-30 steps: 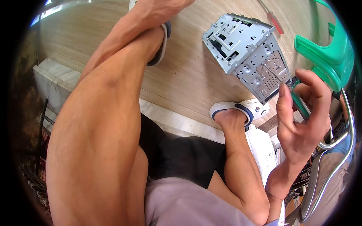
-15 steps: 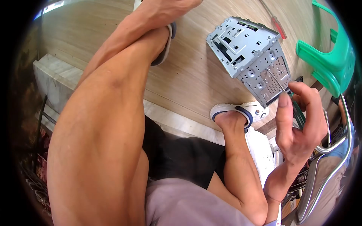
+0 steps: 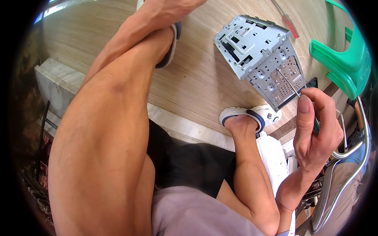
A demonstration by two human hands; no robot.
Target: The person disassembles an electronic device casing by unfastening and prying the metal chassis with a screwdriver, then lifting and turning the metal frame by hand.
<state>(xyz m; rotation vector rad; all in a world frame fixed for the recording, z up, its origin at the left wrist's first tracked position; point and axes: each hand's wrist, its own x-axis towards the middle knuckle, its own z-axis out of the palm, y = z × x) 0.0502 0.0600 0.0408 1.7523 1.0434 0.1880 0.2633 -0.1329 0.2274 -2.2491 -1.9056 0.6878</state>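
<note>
A screwdriver [image 3: 288, 82] is in my right hand [image 3: 318, 131], with thumb and forefinger closed around it near the base of its shaft. Its thin metal shaft points at the perforated panel on the end of a grey metal computer case [image 3: 256, 47], and the tip appears to meet the panel. Most of the handle is hidden by my fingers. My left hand [image 3: 173, 11] is at the top edge, just beyond my crossed ankle. Its fingers are largely cut off by the frame, so I cannot tell if they hold anything.
Another screwdriver with a red handle [image 3: 290, 26] lies on the wood-look floor [image 3: 189, 86] behind the case. A green plastic chair [image 3: 342, 59] stands at the right, beside a curved metal tube [image 3: 364, 129]. My white clog [image 3: 264, 116] rests close to the case's near corner.
My right thumb and forefinger have drawn together on the screwdriver, and the hand has shifted slightly right. The case appears a little further up and left in view. My left hand has barely moved.
</note>
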